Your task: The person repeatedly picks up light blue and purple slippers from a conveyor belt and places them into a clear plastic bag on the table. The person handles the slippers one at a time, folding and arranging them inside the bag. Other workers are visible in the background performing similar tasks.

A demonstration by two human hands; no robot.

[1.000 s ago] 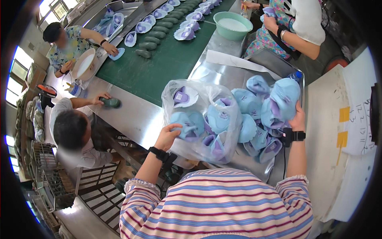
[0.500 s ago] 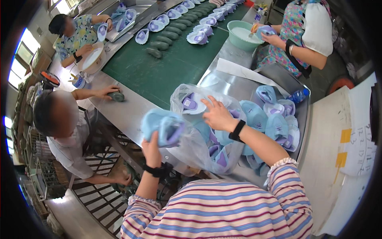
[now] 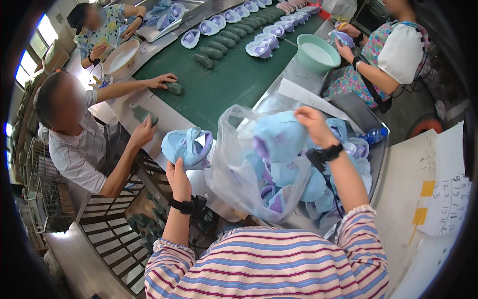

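My left hand (image 3: 178,175) holds a pair of light blue and purple shoe uppers (image 3: 187,146) lifted above the metal table edge. My right hand (image 3: 314,125) grips another light blue upper (image 3: 276,136) at the mouth of a clear plastic bag (image 3: 234,164). The bag holds several more blue and purple uppers. A loose pile of uppers (image 3: 348,149) lies on the steel tray to the right of the bag.
A green conveyor belt (image 3: 234,79) carries dark green shoe lasts (image 3: 211,52) and uppers. A person at left (image 3: 74,134) presses a last on the belt. Another person sits beside a green basin (image 3: 317,52) at the right. A third works at far left.
My left hand has raised the pair of uppers out of the bag toward the left. My right hand has moved up onto an upper at the bag's top.
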